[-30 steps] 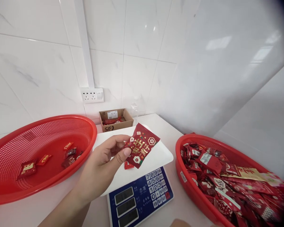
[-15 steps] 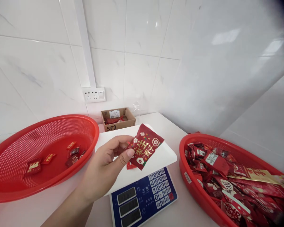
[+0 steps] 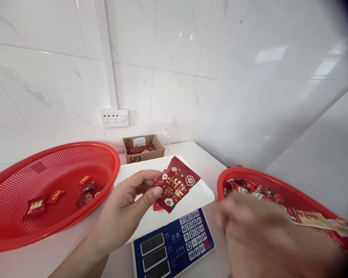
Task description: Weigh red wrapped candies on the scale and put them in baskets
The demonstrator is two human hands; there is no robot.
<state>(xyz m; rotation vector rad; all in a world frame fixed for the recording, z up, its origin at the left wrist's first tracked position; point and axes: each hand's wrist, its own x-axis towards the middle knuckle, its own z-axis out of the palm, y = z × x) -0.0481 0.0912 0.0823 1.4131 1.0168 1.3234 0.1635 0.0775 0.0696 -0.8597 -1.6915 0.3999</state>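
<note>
Since half a second ago, my right hand (image 3: 266,231) has swung into the head view from the lower edge, and its blur now blocks much of the red basket (image 3: 221,183) on the right. I cannot tell whether those fingers are spread, pressed together or holding anything. My left hand (image 3: 123,206) has kept its grip, thumb and fingers pinching one corner of a dark-red flowered snack packet (image 3: 178,184). From my angle the packet sits in front of the scale's white tray (image 3: 155,222), partly hiding a red wrapper (image 3: 157,206) behind it. Nearer me, the scale's blue keypad panel (image 3: 178,247) slopes toward the camera, its displays too dim to read. On the left, a perforated red colander (image 3: 84,154) holds a few scattered red and brown packets (image 3: 36,207). Beyond the tray, an open cardboard box (image 3: 146,156) with red packets inside stands on the white tabletop (image 3: 188,149), just below a wall socket (image 3: 115,118). Past my right hand, a gold-and-red packet (image 3: 309,219) shows in the right basket.
</note>
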